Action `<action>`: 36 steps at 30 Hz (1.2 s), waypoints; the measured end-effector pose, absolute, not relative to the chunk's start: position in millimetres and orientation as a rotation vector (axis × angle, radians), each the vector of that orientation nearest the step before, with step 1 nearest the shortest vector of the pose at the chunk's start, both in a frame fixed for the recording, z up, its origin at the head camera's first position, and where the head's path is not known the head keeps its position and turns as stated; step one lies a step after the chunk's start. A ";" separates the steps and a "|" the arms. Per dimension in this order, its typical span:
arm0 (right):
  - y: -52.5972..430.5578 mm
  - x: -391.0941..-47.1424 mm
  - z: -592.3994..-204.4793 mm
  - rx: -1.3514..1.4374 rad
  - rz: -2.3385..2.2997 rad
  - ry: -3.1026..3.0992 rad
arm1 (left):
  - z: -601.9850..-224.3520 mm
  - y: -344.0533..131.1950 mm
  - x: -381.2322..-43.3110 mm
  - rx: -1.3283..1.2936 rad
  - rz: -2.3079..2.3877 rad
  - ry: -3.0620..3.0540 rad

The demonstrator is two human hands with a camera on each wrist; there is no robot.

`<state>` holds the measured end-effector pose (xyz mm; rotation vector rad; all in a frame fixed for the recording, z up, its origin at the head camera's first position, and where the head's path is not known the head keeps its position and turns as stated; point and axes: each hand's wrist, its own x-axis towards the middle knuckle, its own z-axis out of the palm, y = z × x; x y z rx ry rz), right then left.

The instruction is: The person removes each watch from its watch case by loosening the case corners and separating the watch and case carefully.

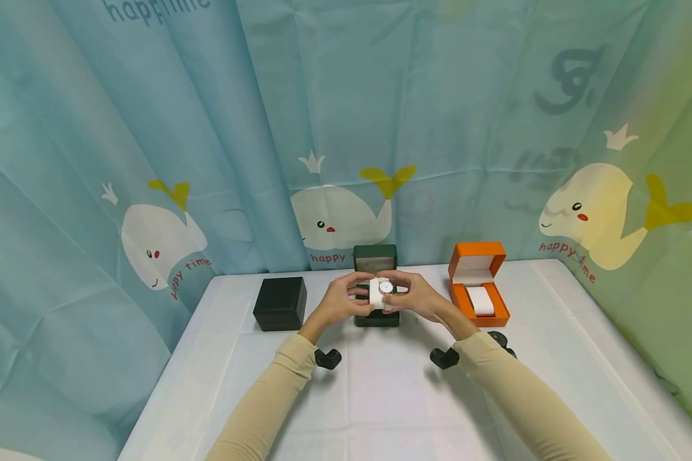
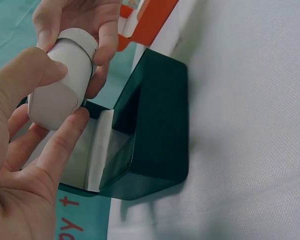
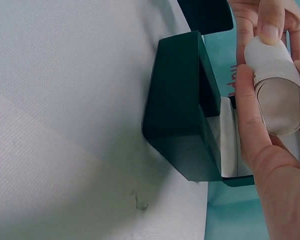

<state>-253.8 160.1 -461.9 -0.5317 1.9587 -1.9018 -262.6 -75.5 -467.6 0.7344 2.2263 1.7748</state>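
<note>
Pinched from both ends — left hand (image 1: 339, 301) clamped on one end of the white cushion (image 1: 375, 294), right hand (image 1: 418, 296) gripping the other, with a watch (image 1: 386, 287) strapped round it. Cushion's held up over the open green box (image 1: 375, 250) — closed black box (image 1: 280, 304) off left, open orange box (image 1: 477, 250) off right.

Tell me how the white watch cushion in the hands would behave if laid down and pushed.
The white watch cushion may roll, given its rounded sides. It is probably fairly firm, showing no clear dent where the left hand grips it. The wristwatch strapped round it would likely make any rolling uneven, since its case stands out.
</note>
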 end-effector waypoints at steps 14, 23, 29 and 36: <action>161.7 -254.0 -461.9 -0.551 -1.849 1.974 | -465.9 -79.4 -261.4 0.724 1.744 2.249; 171.1 -257.4 -461.5 -0.521 -1.824 1.902 | -462.8 -86.6 -260.3 0.720 1.699 2.258; 173.1 -259.4 -460.8 -0.504 -1.855 1.871 | -461.8 -90.7 -260.9 0.703 1.692 2.270; 173.3 -258.1 -458.0 -0.472 -1.888 1.915 | -463.4 -95.3 -261.8 0.675 1.702 2.274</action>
